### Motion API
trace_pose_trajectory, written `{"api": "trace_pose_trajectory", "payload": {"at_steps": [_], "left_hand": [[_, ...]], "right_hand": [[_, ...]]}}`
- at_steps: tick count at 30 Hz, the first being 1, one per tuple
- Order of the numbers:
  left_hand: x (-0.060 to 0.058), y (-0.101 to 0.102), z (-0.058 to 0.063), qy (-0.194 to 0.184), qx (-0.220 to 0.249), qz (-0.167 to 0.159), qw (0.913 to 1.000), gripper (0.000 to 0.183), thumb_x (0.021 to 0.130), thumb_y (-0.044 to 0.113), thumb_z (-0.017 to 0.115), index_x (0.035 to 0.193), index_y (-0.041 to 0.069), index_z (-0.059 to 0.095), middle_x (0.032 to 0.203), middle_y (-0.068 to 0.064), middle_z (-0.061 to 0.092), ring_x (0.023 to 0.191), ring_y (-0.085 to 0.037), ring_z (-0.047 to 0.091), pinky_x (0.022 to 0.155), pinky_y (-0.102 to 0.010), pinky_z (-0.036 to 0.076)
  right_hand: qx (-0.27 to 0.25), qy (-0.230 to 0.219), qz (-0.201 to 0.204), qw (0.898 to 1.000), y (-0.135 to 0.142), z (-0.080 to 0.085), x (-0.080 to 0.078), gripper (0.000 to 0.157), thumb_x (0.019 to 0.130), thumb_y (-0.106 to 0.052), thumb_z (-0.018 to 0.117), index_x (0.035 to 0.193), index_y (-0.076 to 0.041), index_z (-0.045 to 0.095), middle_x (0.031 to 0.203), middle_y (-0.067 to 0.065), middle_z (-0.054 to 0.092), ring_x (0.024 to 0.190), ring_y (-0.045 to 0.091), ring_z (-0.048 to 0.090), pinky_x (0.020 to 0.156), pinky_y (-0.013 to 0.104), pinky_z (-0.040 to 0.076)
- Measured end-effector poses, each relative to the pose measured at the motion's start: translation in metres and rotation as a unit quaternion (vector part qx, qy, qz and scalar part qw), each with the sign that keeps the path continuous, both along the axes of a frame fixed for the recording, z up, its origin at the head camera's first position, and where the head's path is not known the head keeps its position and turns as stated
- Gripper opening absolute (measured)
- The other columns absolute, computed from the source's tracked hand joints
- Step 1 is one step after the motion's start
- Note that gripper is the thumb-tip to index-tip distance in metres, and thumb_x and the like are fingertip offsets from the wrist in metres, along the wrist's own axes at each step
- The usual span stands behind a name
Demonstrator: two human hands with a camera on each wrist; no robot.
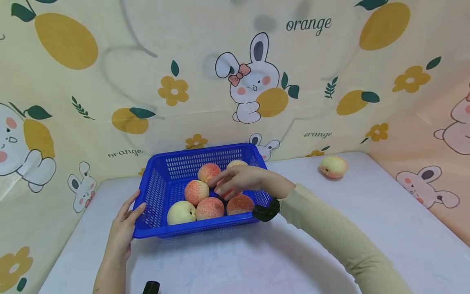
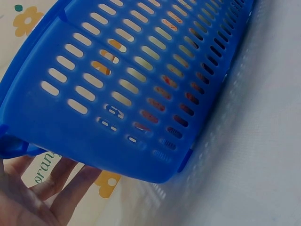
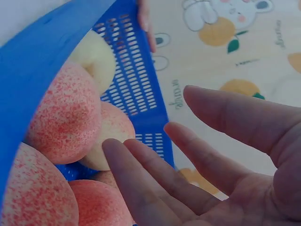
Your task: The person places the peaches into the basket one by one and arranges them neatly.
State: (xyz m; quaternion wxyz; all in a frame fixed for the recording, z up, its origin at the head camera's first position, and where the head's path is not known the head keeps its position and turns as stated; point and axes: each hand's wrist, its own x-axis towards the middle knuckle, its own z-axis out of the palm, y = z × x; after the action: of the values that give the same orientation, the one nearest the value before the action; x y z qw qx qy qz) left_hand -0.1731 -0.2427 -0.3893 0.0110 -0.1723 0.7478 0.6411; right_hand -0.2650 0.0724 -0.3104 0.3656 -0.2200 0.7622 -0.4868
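A blue plastic basket (image 1: pixel 198 229) with slotted walls holds several peaches, most of them red-speckled, such as the one at the front (image 1: pixel 210 208). A pale yellow-green peach (image 1: pixel 181 213) lies in its front left corner. My left hand (image 1: pixel 123 228) grips the basket's left rim, fingers and thumb at the edge; in the left wrist view its fingers (image 2: pixel 77 188) reach up below the rim. Over the peaches in the right half hovers my right hand (image 1: pixel 240 179), fingers spread and loosely bent. Its palm shows with nothing in it in the right wrist view, and it partly hides a peach beneath.
One yellow-and-red peach (image 1: pixel 333 167) lies by itself on the white tabletop (image 1: pixel 293 253), at the back right. A cloth backdrop (image 1: pixel 205 36) printed with rabbits and oranges rises behind the table and along its sides. A black strap (image 1: pixel 266 210) circles the right wrist.
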Motion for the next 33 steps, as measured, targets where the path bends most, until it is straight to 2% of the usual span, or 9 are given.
{"api": "trace_pose_trajectory", "payload": {"at_steps": [5,9,16,22,26,27,29,31,33], "left_hand": [[0.000,0.000,0.000,0.000,0.001,-0.002,1.0000,0.064,0.095,0.052,0.049,0.151,0.041,0.021,0.158,-0.020,0.015,0.137,-0.043,0.029,0.112,-0.059,0.025],[0.000,0.001,0.001,0.000,0.002,-0.003,1.0000,0.063,0.095,0.051,0.049,0.151,0.041,0.021,0.159,-0.019,0.015,0.137,-0.042,0.029,0.112,-0.058,0.025],[0.001,0.001,0.001,-0.003,0.005,-0.005,1.0000,0.063,0.095,0.051,0.049,0.151,0.042,0.020,0.158,-0.019,0.016,0.138,-0.041,0.028,0.113,-0.058,0.024],[0.001,0.001,0.001,-0.008,0.003,-0.005,0.9999,0.063,0.096,0.052,0.048,0.151,0.042,0.019,0.157,-0.020,0.018,0.137,-0.040,0.029,0.112,-0.056,0.026],[0.000,0.000,0.001,-0.015,-0.006,-0.003,0.9999,0.064,0.095,0.053,0.048,0.151,0.043,0.019,0.155,-0.019,0.022,0.135,-0.037,0.033,0.090,-0.029,0.052],[0.000,0.000,0.001,-0.016,-0.008,-0.003,0.9998,0.064,0.095,0.053,0.048,0.151,0.043,0.019,0.155,-0.019,0.023,0.134,-0.036,0.034,0.082,-0.021,0.051],[0.000,0.000,0.001,-0.019,-0.009,-0.003,0.9998,0.064,0.095,0.053,0.048,0.151,0.043,0.019,0.155,-0.019,0.023,0.134,-0.036,0.035,0.075,-0.015,0.048],[-0.001,0.000,0.001,-0.021,-0.011,-0.004,0.9997,0.064,0.095,0.053,0.048,0.151,0.042,0.019,0.156,-0.019,0.022,0.135,-0.037,0.034,0.088,-0.025,0.050],[-0.001,0.001,0.001,-0.021,-0.013,-0.006,0.9997,0.064,0.095,0.053,0.047,0.151,0.042,0.018,0.156,-0.020,0.021,0.135,-0.038,0.034,0.101,-0.037,0.046]], "right_hand": [[-0.053,-0.010,0.001,0.999,0.009,-0.003,0.001,0.039,0.092,-0.008,0.060,0.131,-0.002,0.057,0.126,0.010,0.060,0.123,0.037,0.052,0.097,0.044,0.050],[-0.081,-0.016,-0.005,0.997,0.018,-0.006,0.002,0.041,0.093,-0.010,0.060,0.132,0.000,0.055,0.132,0.016,0.057,0.123,0.038,0.052,0.098,0.042,0.049],[-0.091,-0.029,-0.046,0.994,0.038,-0.006,0.008,0.049,0.092,-0.011,0.061,0.138,0.002,0.048,0.140,0.021,0.049,0.122,0.035,0.054,0.103,0.042,0.045],[-0.093,-0.031,-0.056,0.994,0.052,-0.008,0.011,0.052,0.093,-0.013,0.060,0.140,0.001,0.045,0.141,0.022,0.047,0.125,0.035,0.052,0.105,0.045,0.043],[-0.091,-0.025,-0.067,0.993,0.062,-0.007,0.014,0.053,0.093,-0.015,0.061,0.140,0.002,0.044,0.137,0.023,0.051,0.123,0.034,0.055,0.105,0.044,0.043],[-0.090,-0.024,-0.071,0.993,0.064,-0.006,0.015,0.053,0.093,-0.015,0.062,0.139,0.002,0.045,0.136,0.023,0.053,0.121,0.032,0.057,0.105,0.045,0.043],[-0.092,-0.021,-0.077,0.993,0.070,-0.005,0.017,0.051,0.093,-0.015,0.062,0.138,0.002,0.046,0.134,0.023,0.055,0.118,0.029,0.059,0.103,0.042,0.045],[-0.094,-0.016,-0.081,0.992,0.076,-0.003,0.018,0.050,0.093,-0.014,0.061,0.138,0.003,0.047,0.131,0.021,0.058,0.113,0.025,0.062,0.101,0.039,0.047],[-0.095,-0.009,-0.081,0.992,0.083,-0.003,0.019,0.048,0.094,-0.014,0.060,0.137,0.003,0.048,0.129,0.017,0.060,0.109,0.018,0.063,0.098,0.035,0.049]]}}
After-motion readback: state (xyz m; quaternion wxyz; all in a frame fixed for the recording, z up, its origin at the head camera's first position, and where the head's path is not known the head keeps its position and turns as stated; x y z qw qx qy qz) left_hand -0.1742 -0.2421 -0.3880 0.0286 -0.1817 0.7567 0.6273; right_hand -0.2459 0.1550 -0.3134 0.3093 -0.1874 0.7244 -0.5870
